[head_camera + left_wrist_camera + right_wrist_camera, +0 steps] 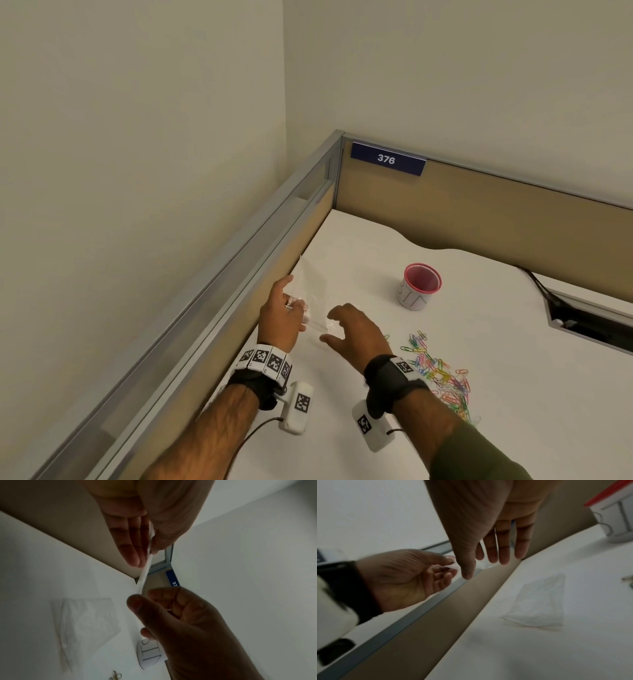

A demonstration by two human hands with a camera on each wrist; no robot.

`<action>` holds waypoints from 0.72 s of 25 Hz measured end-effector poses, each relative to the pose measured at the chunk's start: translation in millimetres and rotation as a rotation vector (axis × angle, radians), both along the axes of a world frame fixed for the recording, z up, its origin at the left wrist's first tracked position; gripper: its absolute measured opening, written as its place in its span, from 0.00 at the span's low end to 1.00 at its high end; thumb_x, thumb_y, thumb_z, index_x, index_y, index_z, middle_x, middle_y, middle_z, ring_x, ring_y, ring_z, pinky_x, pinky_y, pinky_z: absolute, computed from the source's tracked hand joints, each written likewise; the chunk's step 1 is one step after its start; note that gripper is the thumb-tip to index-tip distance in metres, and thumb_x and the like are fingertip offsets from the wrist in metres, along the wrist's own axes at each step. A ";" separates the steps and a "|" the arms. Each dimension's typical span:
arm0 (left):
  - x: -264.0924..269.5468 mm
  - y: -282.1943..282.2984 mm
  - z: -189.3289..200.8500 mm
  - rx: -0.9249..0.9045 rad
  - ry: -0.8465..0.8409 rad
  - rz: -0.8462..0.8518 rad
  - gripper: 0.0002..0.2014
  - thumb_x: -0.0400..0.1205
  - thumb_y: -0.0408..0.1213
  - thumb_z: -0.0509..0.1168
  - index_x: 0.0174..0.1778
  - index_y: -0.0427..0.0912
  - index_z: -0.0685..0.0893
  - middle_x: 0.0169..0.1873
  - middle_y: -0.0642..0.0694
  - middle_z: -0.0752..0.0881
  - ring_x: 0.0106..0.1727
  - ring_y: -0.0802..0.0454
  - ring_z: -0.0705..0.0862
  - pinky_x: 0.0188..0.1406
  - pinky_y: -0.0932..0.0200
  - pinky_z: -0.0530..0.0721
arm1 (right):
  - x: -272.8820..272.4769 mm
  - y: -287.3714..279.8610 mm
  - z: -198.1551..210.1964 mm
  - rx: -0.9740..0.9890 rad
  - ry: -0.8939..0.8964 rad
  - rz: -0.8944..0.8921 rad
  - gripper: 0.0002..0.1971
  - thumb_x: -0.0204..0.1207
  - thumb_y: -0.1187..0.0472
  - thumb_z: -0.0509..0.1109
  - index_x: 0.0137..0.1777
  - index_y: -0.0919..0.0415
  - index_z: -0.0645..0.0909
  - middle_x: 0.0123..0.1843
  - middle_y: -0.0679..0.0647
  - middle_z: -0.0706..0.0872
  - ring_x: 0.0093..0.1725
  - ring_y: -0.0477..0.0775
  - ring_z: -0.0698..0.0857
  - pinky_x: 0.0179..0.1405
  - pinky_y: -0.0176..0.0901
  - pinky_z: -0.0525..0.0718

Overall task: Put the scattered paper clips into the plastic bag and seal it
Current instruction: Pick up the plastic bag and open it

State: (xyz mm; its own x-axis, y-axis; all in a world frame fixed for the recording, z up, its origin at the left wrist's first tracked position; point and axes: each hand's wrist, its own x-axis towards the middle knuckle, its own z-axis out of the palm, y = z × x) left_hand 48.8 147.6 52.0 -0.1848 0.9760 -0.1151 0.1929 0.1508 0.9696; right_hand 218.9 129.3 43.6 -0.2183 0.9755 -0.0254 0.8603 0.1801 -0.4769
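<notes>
Your left hand (279, 317) pinches the plastic bag (313, 291); your right hand (356, 330) hovers relaxed, seemingly touching nothing. Spread its mouth before scooping the paper clips (442, 373) at lower right.

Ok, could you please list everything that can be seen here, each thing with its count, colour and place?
plastic bag: one, clear, held above the table by the left partition
paper clips: many, mixed colours, heaped on the table at the right
cup: one, white with a red rim, upright beyond the clips
table: one, white
partition: tan panels, grey frame, along two sides
sign: one, blue, reads 376, at the corner
cable slot: one, dark, far right
left hand: pinches the bag
right hand: fingers loose, at the bag's near end
</notes>
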 end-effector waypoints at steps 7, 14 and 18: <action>50.7 -57.4 12.8 -0.004 -0.165 0.023 0.17 0.85 0.45 0.68 0.69 0.50 0.76 0.44 0.41 0.92 0.37 0.44 0.92 0.36 0.53 0.92 | 28.9 -45.2 24.0 0.105 -0.015 0.053 0.12 0.84 0.52 0.61 0.57 0.54 0.84 0.53 0.51 0.86 0.51 0.51 0.82 0.53 0.43 0.84; 104.8 -116.2 11.1 -0.093 -0.134 -0.043 0.12 0.83 0.40 0.72 0.49 0.32 0.84 0.40 0.37 0.93 0.38 0.44 0.94 0.37 0.52 0.93 | 70.2 -91.9 21.3 0.091 0.083 -0.019 0.09 0.83 0.55 0.62 0.46 0.55 0.82 0.46 0.51 0.84 0.43 0.51 0.81 0.43 0.39 0.80; 117.9 -120.5 3.0 -0.113 -0.119 -0.071 0.08 0.86 0.33 0.66 0.49 0.34 0.88 0.41 0.37 0.93 0.40 0.46 0.94 0.39 0.54 0.93 | 87.0 -102.4 17.3 0.050 0.105 -0.015 0.10 0.82 0.51 0.63 0.46 0.54 0.82 0.44 0.49 0.83 0.43 0.50 0.80 0.44 0.40 0.80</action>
